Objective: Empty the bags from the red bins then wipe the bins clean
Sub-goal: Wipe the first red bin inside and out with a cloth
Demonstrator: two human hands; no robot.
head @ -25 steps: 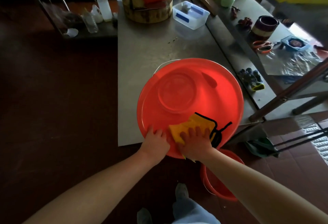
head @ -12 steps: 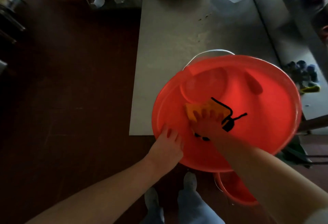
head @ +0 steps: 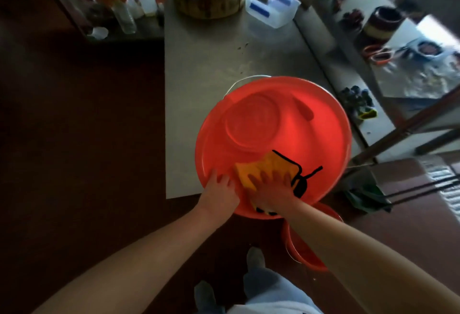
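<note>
A big red bin (head: pixel 311 134) stands on the near end of a steel table (head: pixel 209 64), its mouth towards me and its wire handle at the far rim. My right hand (head: pixel 272 190) lies flat inside the bin's near wall, fingers spread, pressing a yellow cloth (head: pixel 266 166) with a black edge against it. My left hand (head: pixel 219 191) grips the bin's near rim just to the left, fingers curled over the edge. A second red bin (head: pixel 306 251) stands on the floor under my right forearm.
At the table's far end are a round wooden block (head: pixel 206 2) and a clear plastic box (head: pixel 272 6). A side counter on the right holds a dark bowl (head: pixel 383 21), scissors (head: pixel 377 53) and foil. Dark floor lies to the left; a low shelf with bottles (head: pixel 124 14) stands far left.
My right hand has drawn the cloth back from deeper in the bin to the near wall. My left hand stays on the near rim. The view has tilted up.
</note>
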